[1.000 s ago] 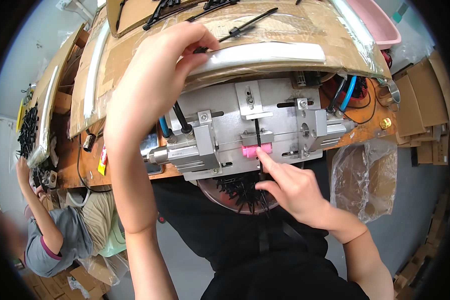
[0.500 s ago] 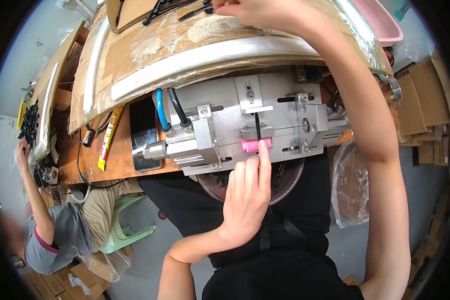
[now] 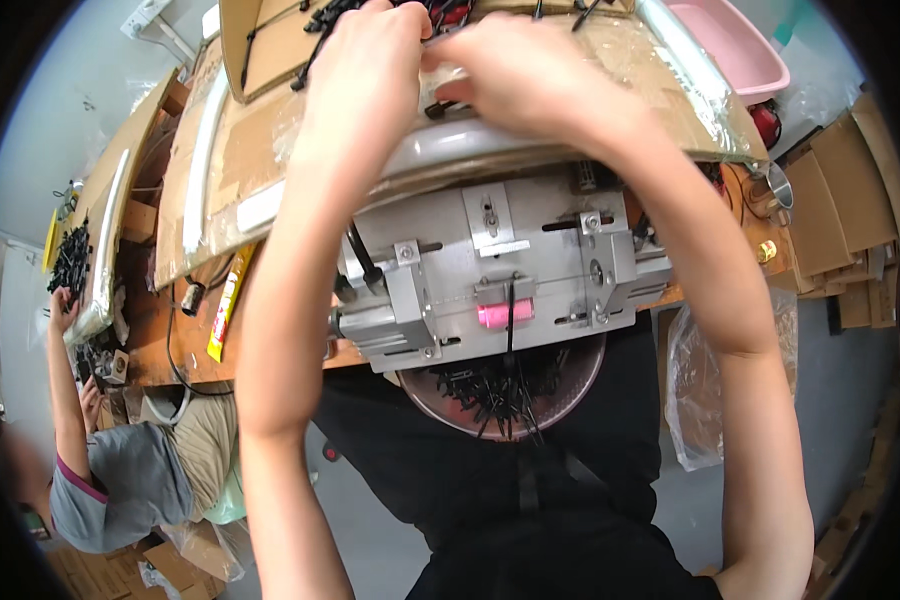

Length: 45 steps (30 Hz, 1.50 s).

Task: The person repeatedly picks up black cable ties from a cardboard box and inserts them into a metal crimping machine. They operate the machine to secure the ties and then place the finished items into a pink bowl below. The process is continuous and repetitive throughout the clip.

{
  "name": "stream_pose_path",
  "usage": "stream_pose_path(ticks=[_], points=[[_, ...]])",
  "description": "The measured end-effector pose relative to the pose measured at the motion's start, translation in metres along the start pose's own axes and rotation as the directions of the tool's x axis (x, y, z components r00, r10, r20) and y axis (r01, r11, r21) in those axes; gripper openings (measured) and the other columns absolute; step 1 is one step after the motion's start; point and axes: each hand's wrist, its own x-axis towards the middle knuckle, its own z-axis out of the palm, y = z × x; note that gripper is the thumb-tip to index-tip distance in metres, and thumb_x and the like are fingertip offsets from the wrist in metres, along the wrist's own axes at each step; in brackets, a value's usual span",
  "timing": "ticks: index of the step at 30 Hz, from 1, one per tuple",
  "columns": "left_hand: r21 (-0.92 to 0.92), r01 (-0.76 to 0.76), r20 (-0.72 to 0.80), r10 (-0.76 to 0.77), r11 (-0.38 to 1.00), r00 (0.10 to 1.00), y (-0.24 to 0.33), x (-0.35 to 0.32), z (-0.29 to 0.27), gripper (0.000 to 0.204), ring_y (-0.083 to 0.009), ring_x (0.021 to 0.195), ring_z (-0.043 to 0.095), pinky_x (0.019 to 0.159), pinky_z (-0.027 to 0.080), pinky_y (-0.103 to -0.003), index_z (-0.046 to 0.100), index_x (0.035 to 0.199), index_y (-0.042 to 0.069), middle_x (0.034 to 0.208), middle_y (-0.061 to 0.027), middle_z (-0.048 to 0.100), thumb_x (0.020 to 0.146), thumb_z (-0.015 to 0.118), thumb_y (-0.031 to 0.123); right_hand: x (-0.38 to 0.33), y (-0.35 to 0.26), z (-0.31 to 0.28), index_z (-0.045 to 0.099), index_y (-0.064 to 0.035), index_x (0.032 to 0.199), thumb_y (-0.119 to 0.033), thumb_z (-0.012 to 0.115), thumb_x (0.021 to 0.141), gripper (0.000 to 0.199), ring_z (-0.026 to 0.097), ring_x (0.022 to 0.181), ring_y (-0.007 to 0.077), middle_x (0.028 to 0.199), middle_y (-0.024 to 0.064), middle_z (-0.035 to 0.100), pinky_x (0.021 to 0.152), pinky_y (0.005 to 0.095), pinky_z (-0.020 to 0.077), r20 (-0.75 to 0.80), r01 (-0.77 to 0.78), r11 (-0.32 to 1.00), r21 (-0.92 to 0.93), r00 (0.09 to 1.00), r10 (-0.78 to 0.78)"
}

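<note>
Both my hands are over the cardboard-covered bench top point(image 3: 610, 110). My left hand point(image 3: 375, 60) reaches over the pile of black rod-like parts point(image 3: 322, 18), its fingers curled; what they hold is hidden. Close beside it, my right hand point(image 3: 505, 75) is slightly blurred, fingers bent inward, and I cannot make out what is in them. A short black piece point(image 3: 436, 108) shows below its thumb. Nearer me, a thin black rod point(image 3: 511, 325) lies across a pink block point(image 3: 492, 316) on the grey metal fixture point(image 3: 450, 225), its near end sticking out past the edge.
A round bowl point(image 3: 598, 372) of black parts sits under the fixture's front edge. A yellow packet point(image 3: 228, 305) lies left on the wooden bench. A pink tub point(image 3: 735, 45) and stacked cartons point(image 3: 840, 190) stand right. At far left, a co-worker point(image 3: 120, 470) handles black parts.
My left hand has left the pink block and reached up to the pile beside my right hand. The rod on the block now extends toward me. My right hand has shifted slightly nearer.
</note>
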Motion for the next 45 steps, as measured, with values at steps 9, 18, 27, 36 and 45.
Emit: stream_pose_path(ticks=[9, 18, 27, 36, 45], points=[[-0.065, -0.039, 0.106, 0.046, 0.997, 0.993, -0.034, 0.007, 0.025, 0.012, -0.0339, 0.082, 0.062, 0.071, 0.049, -0.040, 0.063, 0.094, 0.002, 0.088, -0.0169, 0.063, 0.082, 0.064, 0.001, -0.035, 0.024, -0.031, 0.064, -0.0061, 0.090, -0.013, 0.058, 0.084, 0.011, 0.064, 0.077, 0.0377, 0.074, 0.0171, 0.064, 0.070, 0.0458, 0.0494, 0.032, 0.160, 0.933, 0.321, 0.983, -0.179], [-0.427, 0.032, 0.361, 0.138, 0.904, 0.922, -0.003, -0.019, -0.019, 0.024, -0.0217, 0.066, 0.048, 0.064, 0.044, -0.034, 0.061, 0.091, 0.002, 0.076, -0.0087, 0.052, 0.085, 0.071, 0.023, -0.031, 0.075, -0.047, 0.064, -0.0074, 0.090, -0.017, 0.061, 0.087, 0.010, 0.065, 0.075, 0.0348, 0.074, 0.0152, 0.066, 0.067, 0.0449, 0.0490, 0.202, -0.078, 0.989, -0.122, 0.974, 0.102], [-0.299, 0.136, -0.035, -0.153, 0.944, 0.988, 0.072, -0.106, -0.033, 0.029, -0.0327, 0.085, 0.058, 0.077, 0.048, -0.039, 0.061, 0.103, 0.000, 0.093, -0.0151, 0.057, 0.075, 0.065, -0.007, -0.059, 0.037, -0.067, 0.068, -0.0004, 0.104, -0.014, 0.072, 0.086, 0.023, 0.069, 0.072, 0.0146, 0.086, 0.0092, 0.072, 0.054, 0.0249, 0.0506, -0.092, -0.201, 0.862, 0.465, 0.958, 0.273], [-0.098, 0.274, 0.180, -0.254, 0.957, 0.950, 0.182, -0.211, 0.014, 0.065, -0.0201, 0.080, 0.052, 0.074, 0.048, -0.030, 0.045, 0.138, -0.008, 0.097, -0.0101, 0.051, 0.074, 0.060, -0.009, -0.132, -0.015, -0.075, 0.058, 0.0061, 0.118, -0.008, 0.056, 0.097, 0.026, 0.070, 0.077, 0.0172, 0.095, 0.0180, 0.070, 0.050, 0.0193, 0.0461, -0.052, -0.264, 0.434, 0.861, 0.804, 0.592], [-0.042, 0.246, 0.251, -0.228, 0.968, 0.941, 0.180, -0.200, 0.014, 0.068, -0.0201, 0.080, 0.051, 0.075, 0.047, -0.030, 0.041, 0.139, -0.009, 0.098, -0.0100, 0.052, 0.074, 0.059, -0.008, -0.162, -0.061, -0.079, 0.061, 0.0038, 0.107, 0.005, 0.065, 0.086, 0.021, 0.066, 0.074, 0.0156, 0.092, 0.0151, 0.070, 0.054, 0.0219, 0.0488, -0.135, -0.250, 0.451, 0.857, 0.736, 0.663]])
